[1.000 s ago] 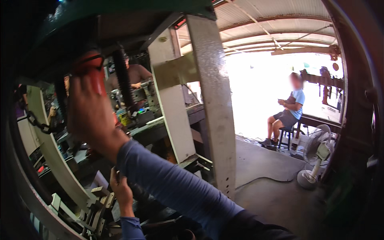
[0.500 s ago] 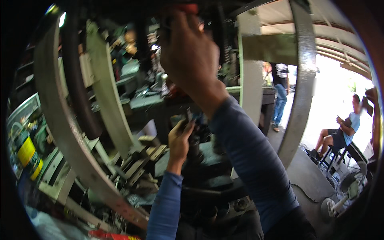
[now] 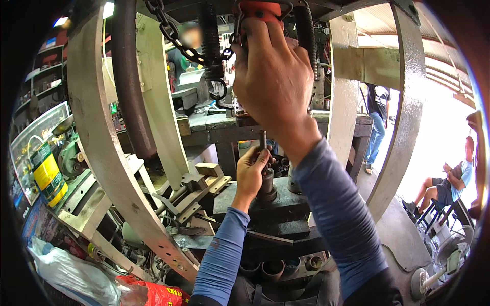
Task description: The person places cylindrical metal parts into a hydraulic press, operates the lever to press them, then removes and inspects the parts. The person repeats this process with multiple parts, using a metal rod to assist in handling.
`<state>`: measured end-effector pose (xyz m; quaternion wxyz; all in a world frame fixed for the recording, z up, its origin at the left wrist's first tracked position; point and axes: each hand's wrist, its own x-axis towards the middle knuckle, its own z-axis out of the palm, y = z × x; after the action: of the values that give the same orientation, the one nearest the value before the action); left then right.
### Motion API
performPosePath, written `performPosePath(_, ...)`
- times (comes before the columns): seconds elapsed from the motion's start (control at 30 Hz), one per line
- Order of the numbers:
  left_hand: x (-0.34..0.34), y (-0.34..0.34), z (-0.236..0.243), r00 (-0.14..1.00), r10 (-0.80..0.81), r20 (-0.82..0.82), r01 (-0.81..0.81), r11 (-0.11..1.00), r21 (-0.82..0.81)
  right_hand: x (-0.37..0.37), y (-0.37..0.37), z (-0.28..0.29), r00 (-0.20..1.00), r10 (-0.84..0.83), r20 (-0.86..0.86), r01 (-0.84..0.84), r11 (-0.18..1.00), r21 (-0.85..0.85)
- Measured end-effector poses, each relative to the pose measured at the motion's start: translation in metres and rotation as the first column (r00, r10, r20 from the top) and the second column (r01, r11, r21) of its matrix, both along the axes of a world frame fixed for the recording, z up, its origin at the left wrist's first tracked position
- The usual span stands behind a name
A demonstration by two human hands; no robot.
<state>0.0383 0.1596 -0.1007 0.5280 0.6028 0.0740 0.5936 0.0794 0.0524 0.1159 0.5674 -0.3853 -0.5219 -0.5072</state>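
Observation:
My right hand (image 3: 273,71) is raised, fingers curled closed over the red cylinder (image 3: 258,11) at the top of a steel press frame (image 3: 102,112), with a spring (image 3: 208,38) on either side and a chain (image 3: 173,30) hanging at the left. My left hand (image 3: 250,173) grips an upright metal rod (image 3: 262,143) below it. The rod stands in or on a round dark metal piece (image 3: 267,188) on a steel plate (image 3: 227,199). Exactly where the rod meets that piece is hidden by my fingers.
Steel blocks (image 3: 206,186) lie left of the plate; a yellow-green can (image 3: 48,176) and bags (image 3: 76,275) farther left. Behind is a workbench (image 3: 209,125) with someone beyond. At right, a person in jeans (image 3: 376,137) stands, another (image 3: 439,191) sits near a fan (image 3: 454,247).
The view has turned left to face the press, so the doorway has slid to the right edge. My right hand stays at the red cylinder; my left hand remains low, on the rod.

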Motion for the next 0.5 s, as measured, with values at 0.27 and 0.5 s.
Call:
performPosePath(0.27,0.006,-0.004,-0.010,0.995,0.102,0.008,-0.102,0.994,0.028,-0.012,0.005,-0.023,0.981,0.171,-0.096,-0.162,0.983,0.090)
performPosePath(0.5,0.024,-0.011,-0.005,0.917,0.395,-0.051,-0.373,0.897,0.238,-0.002,0.000,0.015,0.989,0.012,-0.149,-0.022,0.998,-0.064)
